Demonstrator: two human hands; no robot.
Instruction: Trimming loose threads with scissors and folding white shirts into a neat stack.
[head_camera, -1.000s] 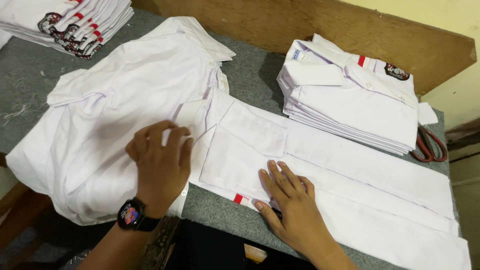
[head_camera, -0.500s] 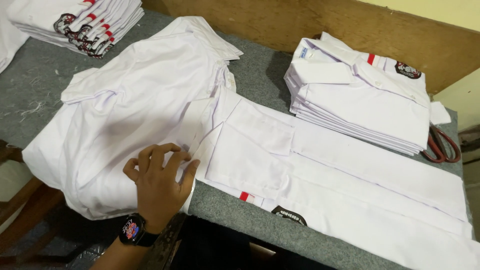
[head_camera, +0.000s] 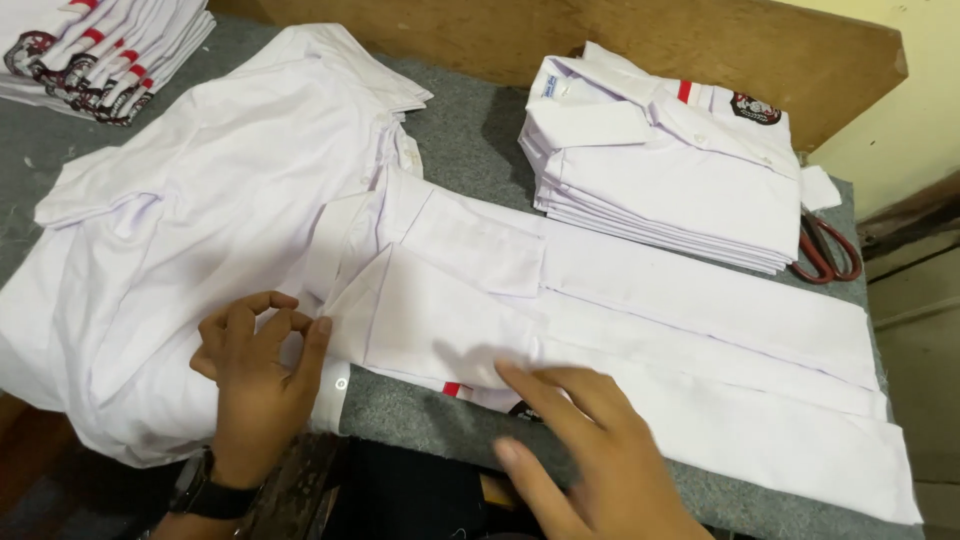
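Lengthwise, the folded shirt (head_camera: 600, 330) runs left-right; both hands (head_camera: 255, 375) (head_camera: 590, 450) rest open-gripped on it.

A grey felt-covered table (head_camera: 470, 130) is backed by a wooden board (head_camera: 600, 40); a yellowish wall (head_camera: 900, 120), possibly plastered, is seen beyond.
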